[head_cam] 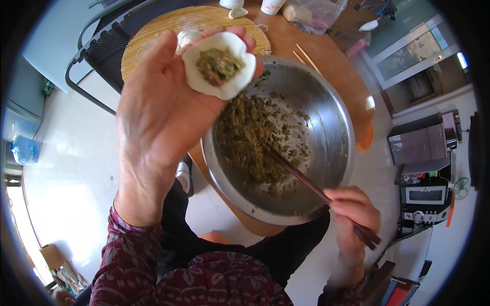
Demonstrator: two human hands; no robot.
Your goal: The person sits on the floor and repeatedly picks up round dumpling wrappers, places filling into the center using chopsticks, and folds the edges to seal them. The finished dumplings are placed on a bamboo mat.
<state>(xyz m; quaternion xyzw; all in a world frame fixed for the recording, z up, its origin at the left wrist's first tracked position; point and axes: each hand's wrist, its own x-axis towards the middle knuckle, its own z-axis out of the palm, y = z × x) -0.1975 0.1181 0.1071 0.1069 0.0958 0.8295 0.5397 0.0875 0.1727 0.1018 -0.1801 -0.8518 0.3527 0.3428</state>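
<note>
On the palm and fingers of my left hand (164, 103) lies a round dough wrapper (194, 78), its rim slightly curled. A mound of greenish-brown minced filling (220, 67) sits in the middle of it. My right hand (354, 214) grips a pair of dark wooden chopsticks (302, 178). Their tips are in the chopped filling (249, 141) inside a large stainless steel bowl (333, 111). The filling is heaped toward the bowl's left side, with smears across the bottom. My left hand is raised above the bowl's upper left rim and hides part of it.
A round woven straw tray (153, 34) behind my left hand bears pale dough pieces (187, 38) and a folded dumpling (238, 13). Light chopsticks (308, 59), a paper cup (272, 6) and a plastic bag (317, 15) lie on the wooden table (344, 80). A black folding chair (103, 57) stands at left.
</note>
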